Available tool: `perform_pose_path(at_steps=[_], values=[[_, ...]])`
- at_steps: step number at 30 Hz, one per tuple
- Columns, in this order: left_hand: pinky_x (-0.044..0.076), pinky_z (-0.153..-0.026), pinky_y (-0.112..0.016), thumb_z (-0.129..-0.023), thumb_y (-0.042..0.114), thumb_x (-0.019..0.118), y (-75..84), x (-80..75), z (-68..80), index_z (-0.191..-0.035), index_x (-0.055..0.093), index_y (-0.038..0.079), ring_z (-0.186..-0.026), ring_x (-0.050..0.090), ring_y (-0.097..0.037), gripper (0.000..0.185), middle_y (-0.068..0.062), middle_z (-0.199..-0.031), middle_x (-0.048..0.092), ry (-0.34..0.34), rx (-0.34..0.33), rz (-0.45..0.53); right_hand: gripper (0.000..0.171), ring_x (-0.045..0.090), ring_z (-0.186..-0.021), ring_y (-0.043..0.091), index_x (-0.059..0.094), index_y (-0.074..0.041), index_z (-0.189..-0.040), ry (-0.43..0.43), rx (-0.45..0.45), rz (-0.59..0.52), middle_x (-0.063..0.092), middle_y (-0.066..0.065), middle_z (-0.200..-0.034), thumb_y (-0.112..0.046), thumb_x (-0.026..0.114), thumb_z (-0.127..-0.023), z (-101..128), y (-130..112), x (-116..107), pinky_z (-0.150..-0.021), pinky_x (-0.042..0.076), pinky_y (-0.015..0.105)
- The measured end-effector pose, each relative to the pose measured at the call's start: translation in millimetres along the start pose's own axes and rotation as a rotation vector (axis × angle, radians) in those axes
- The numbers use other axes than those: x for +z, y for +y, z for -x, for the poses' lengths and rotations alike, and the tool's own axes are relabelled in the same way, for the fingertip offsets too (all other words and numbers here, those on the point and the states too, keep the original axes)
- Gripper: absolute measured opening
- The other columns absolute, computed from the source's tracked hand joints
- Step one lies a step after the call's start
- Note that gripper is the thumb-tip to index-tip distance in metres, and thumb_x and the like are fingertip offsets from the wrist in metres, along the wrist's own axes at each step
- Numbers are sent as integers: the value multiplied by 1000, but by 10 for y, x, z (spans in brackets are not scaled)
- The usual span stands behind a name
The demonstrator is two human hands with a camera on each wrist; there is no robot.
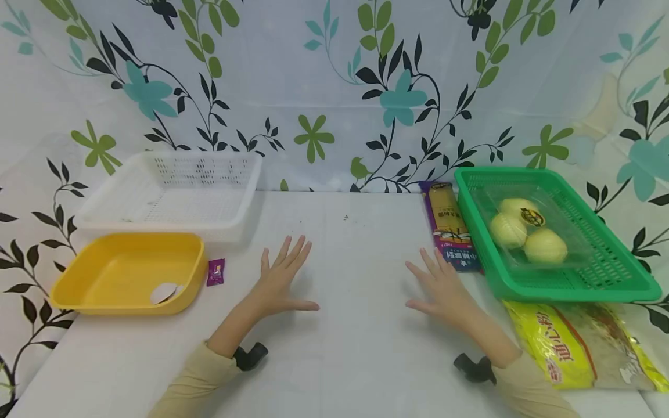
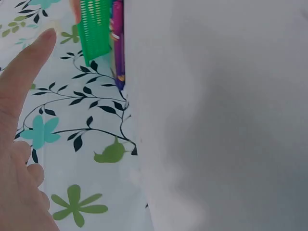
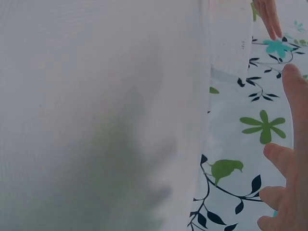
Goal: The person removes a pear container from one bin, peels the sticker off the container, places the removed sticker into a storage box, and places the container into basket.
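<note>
My left hand (image 1: 280,286) is over the white table with its fingers spread, holding nothing; the small purple wrapped packet (image 1: 215,272) lies to its left. In the left wrist view, part of this left hand (image 2: 21,106) shows along the left side. My right hand (image 1: 440,288), also spread and holding nothing, hovers near the lower end of the purple pasta packet (image 1: 452,223). Along the right edge of the right wrist view, fingers and thumb of the right hand (image 3: 291,159) show. Between the two hands lies bare white tabletop (image 1: 355,313).
At left, a yellow basin (image 1: 120,273) with white round pieces (image 1: 164,292) stands before a white basket (image 1: 204,212). On the right, a green basket (image 1: 617,273) holds a clear-wrapped tray of pale round produce (image 1: 545,246). A yellow food bag (image 1: 559,348) lies before it. Patterned cloth (image 1: 313,75) hangs behind.
</note>
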State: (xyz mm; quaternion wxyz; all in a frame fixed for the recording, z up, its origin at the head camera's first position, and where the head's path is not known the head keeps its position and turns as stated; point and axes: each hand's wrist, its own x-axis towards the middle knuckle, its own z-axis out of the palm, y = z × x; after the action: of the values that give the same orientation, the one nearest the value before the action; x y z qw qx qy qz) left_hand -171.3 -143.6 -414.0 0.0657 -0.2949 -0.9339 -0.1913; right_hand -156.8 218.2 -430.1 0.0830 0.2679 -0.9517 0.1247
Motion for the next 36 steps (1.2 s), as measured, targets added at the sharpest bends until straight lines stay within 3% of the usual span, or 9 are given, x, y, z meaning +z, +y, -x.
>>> perform_pose_path(at_steps=[5, 13, 15, 20, 22, 26, 33, 36], values=[[-10, -92, -63, -59, 65, 68, 121, 33, -112, -144, 8, 13, -132, -13, -19, 117, 1, -148, -3, 48, 12, -13, 73, 9, -127, 46, 41, -12, -134, 33, 39, -60, 22, 22, -141, -41, 69, -73, 36, 50, -120, -90, 18, 65], [-5, -93, -64, -62, 61, 68, 272, 27, -211, -144, 15, 18, -132, -10, -21, 107, 1, -148, 0, 100, 42, 29, 74, 8, -130, 38, 34, -14, -138, -10, 69, -142, 18, 17, -144, -44, 65, -77, 89, 73, -240, -89, 24, 64], [-5, -94, -62, -64, 56, 71, 340, 15, -234, -144, 14, 18, -132, -9, -20, 105, 1, -148, 1, 104, 25, 102, 75, 9, -130, 38, 32, -13, -139, -12, 82, -169, 18, 18, -144, -44, 64, -79, 90, 86, -285, -89, 23, 63], [-1, -100, -53, -67, 42, 75, 648, -20, -327, -144, 6, 19, -132, -4, -11, 107, 1, -148, 5, 100, -56, 441, 75, 13, -129, 39, 25, -7, -140, -19, 183, -230, 15, 20, -144, -39, 62, -82, 146, 168, -453, -91, 21, 62], [5, -101, -52, -66, 39, 77, 769, -31, -382, -144, 6, 20, -132, -1, -9, 107, 2, -148, 6, 118, -73, 533, 74, 14, -128, 40, 25, -5, -140, -4, 209, -251, 14, 21, -144, -36, 62, -83, 175, 210, -514, -90, 22, 63], [15, -100, -50, -64, 34, 80, 917, -16, -511, -144, 9, 20, -131, 3, -5, 107, 7, -147, 7, 149, -73, 607, 69, 15, -127, 41, 26, -2, -138, 64, 184, -347, 17, 23, -142, -27, 61, -85, 208, 268, -608, -89, 21, 64], [18, -102, -41, -64, 37, 79, 1073, 161, -658, -144, 10, 21, -130, 7, -5, 107, 6, -147, 10, 118, -74, 688, 59, 19, -126, 42, 27, -2, -138, 159, 147, -473, 22, 22, -141, -14, 57, -88, 273, 348, -747, -91, 22, 61], [19, -101, -41, -64, 38, 79, 1165, 250, -672, -144, 13, 19, -130, 11, -6, 105, 7, -146, 13, 132, -97, 730, 58, 21, -125, 40, 24, -1, -139, 178, 182, -493, 22, 22, -141, -14, 53, -90, 331, 400, -789, -99, 27, 35]])
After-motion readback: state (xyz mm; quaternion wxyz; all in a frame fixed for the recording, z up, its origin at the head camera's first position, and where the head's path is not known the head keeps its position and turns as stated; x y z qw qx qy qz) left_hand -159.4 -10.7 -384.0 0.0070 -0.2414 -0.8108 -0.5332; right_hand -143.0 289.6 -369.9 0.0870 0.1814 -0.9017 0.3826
